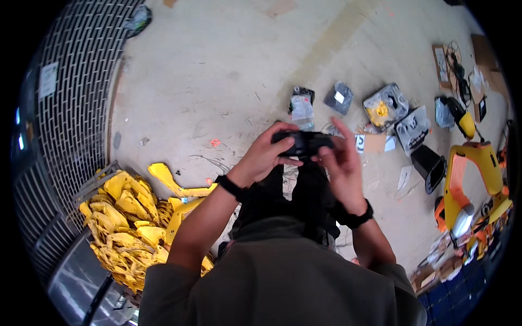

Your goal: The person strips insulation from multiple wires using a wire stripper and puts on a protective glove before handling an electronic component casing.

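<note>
My left hand (266, 152) grips the left end of a small black object (298, 143), its thumb on top and fingers underneath. The object is dark and blocky, and its exact kind cannot be made out. My right hand (343, 163) is at the object's right end, thumb against it and the other fingers partly bent. One finger of that hand sticks up and is smeared by motion. Both wrists wear black bands. The object is held in front of my body, above my dark-trousered legs.
A heap of yellow plastic parts (128, 217) fills a container at lower left, beside a metal mesh panel (76, 76). Bagged items, a grey tray (399, 100) and a black bin (428, 165) are on the floor ahead right. A yellow-orange frame (454, 182) stands far right.
</note>
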### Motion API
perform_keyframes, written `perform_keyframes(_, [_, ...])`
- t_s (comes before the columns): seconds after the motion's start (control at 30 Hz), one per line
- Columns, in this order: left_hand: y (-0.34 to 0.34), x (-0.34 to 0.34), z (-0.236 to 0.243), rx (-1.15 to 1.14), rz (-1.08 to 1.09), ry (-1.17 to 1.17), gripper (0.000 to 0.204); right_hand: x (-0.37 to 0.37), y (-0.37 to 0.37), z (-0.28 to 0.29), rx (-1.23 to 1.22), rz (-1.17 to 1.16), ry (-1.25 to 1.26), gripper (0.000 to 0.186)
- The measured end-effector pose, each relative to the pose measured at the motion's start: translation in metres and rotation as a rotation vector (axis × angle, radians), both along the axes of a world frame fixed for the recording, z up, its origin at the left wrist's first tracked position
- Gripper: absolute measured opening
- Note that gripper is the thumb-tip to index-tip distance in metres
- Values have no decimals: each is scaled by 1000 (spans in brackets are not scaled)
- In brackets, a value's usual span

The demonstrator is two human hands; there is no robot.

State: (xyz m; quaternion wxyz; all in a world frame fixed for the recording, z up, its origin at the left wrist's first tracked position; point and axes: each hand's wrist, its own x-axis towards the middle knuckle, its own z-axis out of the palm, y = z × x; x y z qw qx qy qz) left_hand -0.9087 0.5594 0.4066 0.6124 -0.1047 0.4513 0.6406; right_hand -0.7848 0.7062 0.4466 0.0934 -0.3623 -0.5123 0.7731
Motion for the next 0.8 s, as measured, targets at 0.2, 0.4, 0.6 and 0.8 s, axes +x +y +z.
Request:
perform_keyframes(0.2, [20,-18,80,187,158,131,30,35,14,73,19,177,48,36])
perform_keyframes(0.4, [32,-21,135,335,363,137,27,37,-2,107,-19,217,103,46])
perform_keyframes(0.6, [48,-14,172,427,402,249,29,28,-6,127,-43,433,299,39])
perform_keyframes(0.8, [53,-7,193,427,443,240,37,26,-1,121,-315,466,267,41])
